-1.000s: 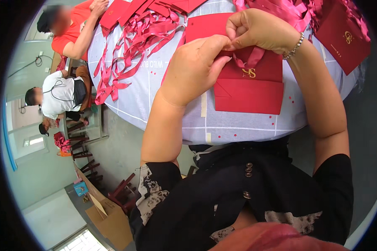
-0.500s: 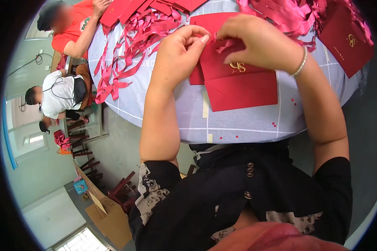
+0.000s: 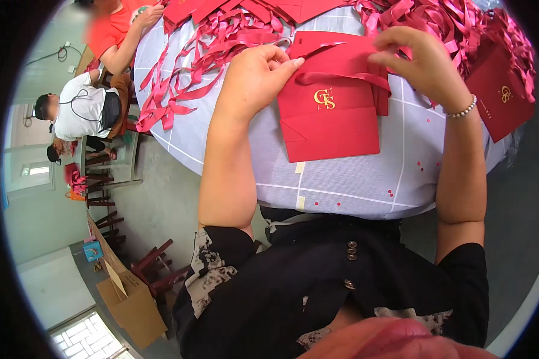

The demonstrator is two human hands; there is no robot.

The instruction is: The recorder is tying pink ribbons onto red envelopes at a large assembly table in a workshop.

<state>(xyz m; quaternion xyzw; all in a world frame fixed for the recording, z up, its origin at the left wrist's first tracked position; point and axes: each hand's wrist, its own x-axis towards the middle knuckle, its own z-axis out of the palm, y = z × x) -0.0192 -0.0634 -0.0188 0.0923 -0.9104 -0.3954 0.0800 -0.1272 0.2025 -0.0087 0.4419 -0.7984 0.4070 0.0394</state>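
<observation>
A flat red paper gift bag with a gold emblem lies in front of me, a second red bag partly under it. My left hand is at its upper left edge, thumb and fingers pinched on a dark pink ribbon. The ribbon's length runs rightward across the bag and its end hangs by the right edge. Over the bag's upper right side, my right hand is raised with thumb and fingers apart, nothing visible between them.
Loose pink ribbons lie to the left, and a larger ribbon heap at the far right. Another red bag lies right. More red bags are stacked at the far side. A co-worker in orange sits at the table's left.
My right hand has moved right, away from the left hand and off the bag's middle. The ribbon now stretches across the bag. My left hand keeps its pinch.
</observation>
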